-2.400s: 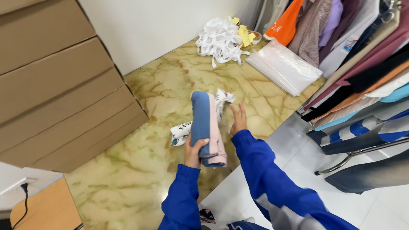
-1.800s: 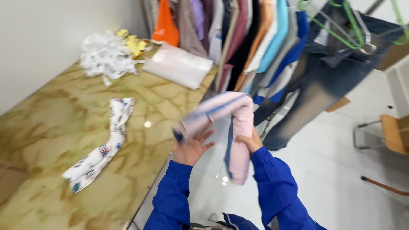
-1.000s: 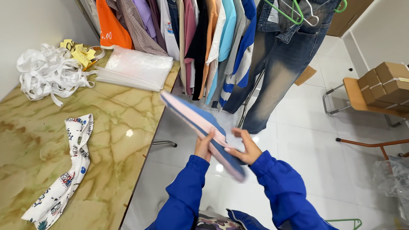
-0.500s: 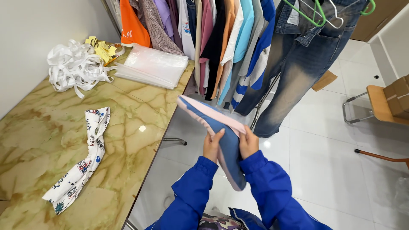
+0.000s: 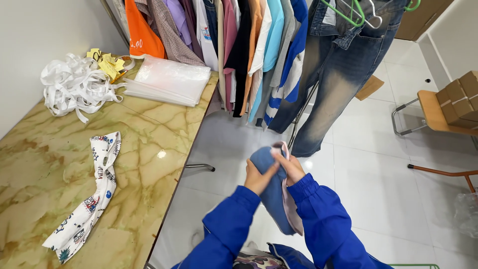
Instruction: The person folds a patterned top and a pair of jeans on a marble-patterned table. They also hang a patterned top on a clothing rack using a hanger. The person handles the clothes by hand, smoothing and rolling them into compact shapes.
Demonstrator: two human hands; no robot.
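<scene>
Both hands grip a folded blue-and-pink garment [image 5: 275,192] held upright over the white floor [image 5: 378,164], right of the marble table [image 5: 144,134] and near the foot of the clothes rack [image 5: 249,45]. The left hand [image 5: 259,178] is closed around the garment's left edge; the right hand [image 5: 290,168] is closed on its top right, fingers curled over the pink layer. The fold looks far along: the garment is a narrow, compact bundle, blue outside with pink showing at the right edge. It has not been set down. A printed cloth [image 5: 92,194] lies unfolded on the near left of the table; a heap of white strips [image 5: 74,87] and a stack of clear bags [image 5: 169,82] sit at the far end. Jeans [image 5: 338,74] hang on the right of the rack.

Against the frame half a second earlier, the garment was a longer, flatter slab angled up to the left; it is now shorter, bunched and more nearly vertical, with the hands closer together at its top.
</scene>
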